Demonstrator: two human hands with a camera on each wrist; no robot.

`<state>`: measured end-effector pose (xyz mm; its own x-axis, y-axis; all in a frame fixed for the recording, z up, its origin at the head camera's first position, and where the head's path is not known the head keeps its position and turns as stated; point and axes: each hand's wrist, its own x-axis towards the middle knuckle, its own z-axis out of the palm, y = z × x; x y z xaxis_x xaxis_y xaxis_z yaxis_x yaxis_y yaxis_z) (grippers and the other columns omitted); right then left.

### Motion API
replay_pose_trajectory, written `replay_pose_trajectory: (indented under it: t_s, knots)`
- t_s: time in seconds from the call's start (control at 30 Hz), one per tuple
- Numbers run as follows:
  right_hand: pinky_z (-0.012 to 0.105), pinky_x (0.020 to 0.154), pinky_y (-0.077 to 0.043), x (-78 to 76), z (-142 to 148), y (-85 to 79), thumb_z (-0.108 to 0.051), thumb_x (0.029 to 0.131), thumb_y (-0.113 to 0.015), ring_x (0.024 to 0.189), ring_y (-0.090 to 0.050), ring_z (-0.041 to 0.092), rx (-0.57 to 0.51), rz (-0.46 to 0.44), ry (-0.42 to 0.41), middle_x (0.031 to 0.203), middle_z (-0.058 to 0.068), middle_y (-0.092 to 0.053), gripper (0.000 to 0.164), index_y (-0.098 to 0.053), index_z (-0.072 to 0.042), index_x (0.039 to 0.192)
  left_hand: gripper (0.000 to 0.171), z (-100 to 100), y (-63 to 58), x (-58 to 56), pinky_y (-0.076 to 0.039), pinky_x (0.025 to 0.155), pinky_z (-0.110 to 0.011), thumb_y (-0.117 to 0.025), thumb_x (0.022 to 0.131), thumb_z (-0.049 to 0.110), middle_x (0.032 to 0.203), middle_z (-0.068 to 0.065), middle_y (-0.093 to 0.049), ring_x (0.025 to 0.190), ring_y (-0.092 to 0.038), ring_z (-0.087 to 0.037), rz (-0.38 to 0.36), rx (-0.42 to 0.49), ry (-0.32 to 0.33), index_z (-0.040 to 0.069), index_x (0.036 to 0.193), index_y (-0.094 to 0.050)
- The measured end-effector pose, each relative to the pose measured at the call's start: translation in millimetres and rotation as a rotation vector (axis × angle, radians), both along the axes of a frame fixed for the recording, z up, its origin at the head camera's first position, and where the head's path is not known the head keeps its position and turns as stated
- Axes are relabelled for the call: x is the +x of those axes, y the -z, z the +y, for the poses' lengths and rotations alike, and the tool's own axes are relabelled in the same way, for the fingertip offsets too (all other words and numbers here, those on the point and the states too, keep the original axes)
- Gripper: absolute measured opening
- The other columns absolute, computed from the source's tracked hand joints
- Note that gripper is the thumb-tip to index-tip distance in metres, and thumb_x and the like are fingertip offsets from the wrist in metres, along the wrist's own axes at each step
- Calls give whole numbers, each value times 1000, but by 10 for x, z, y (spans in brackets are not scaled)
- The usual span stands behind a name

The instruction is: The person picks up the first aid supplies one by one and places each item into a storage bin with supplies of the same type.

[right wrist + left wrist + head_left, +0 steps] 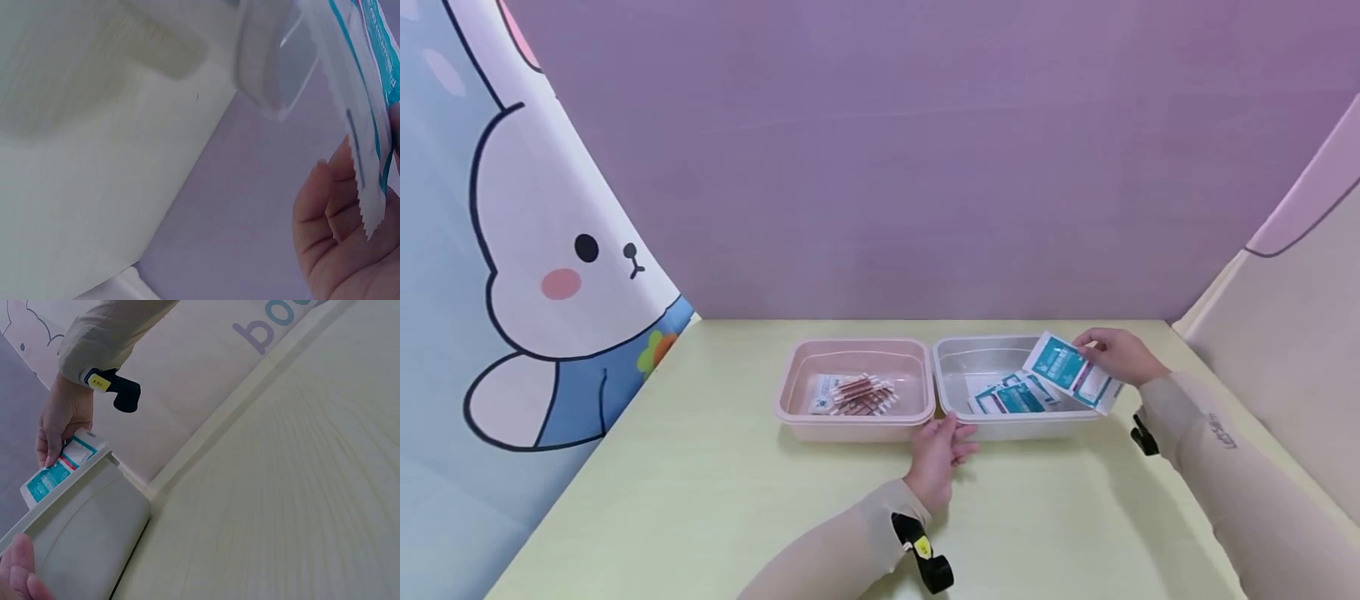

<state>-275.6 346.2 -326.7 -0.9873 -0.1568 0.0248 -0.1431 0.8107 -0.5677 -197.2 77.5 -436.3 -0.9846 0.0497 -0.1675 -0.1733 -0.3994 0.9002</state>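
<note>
In the head view my right hand pinches a flat teal-and-white packet, tilted above the right side of a pale grey bin. The right wrist view shows the serrated edge of this packet beside the fingers. Several similar teal-and-white packets lie inside the grey bin. My left hand touches the front rim where the grey bin meets a pink bin, its fingers extended towards the right. Only its fingertips appear in the left wrist view.
Inside the pink bin are thin brown sticks with white ends and a white packet. The pale yellow table meets a purple back wall. A rabbit-printed panel stands on the left, a pale panel on the right.
</note>
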Motion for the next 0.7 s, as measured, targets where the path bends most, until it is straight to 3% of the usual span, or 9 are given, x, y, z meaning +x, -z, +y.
replay_pose_trajectory:
  t_s: [0.2,0.47,0.7]
  knots:
    - [38,69,-52,-150,-218,-33,-8,100,-50,82,-60,29,45,-51,-4,104,26,-62,21,-61,6,112,20,12,8,-17,-40,64,-21,-48,102,19,91,-2,-73,60,-61,-3,-1,10,1,1,103,-56]
    - [59,90,-42,-318,-522,-64,-4,98,-50,100,-53,40,96,-48,-80,115,28,-59,18,-65,3,106,22,-4,3,-14,-41,63,-21,-47,102,19,86,1,-72,60,-61,-3,-9,22,-2,0,104,-57]
    - [60,95,-41,-408,-708,-105,-5,98,-52,105,-50,42,139,-90,-107,118,27,-58,18,-66,1,107,23,-20,-18,0,-41,63,-20,-48,102,19,86,1,-73,59,-61,-3,-12,19,-6,-1,105,-58]
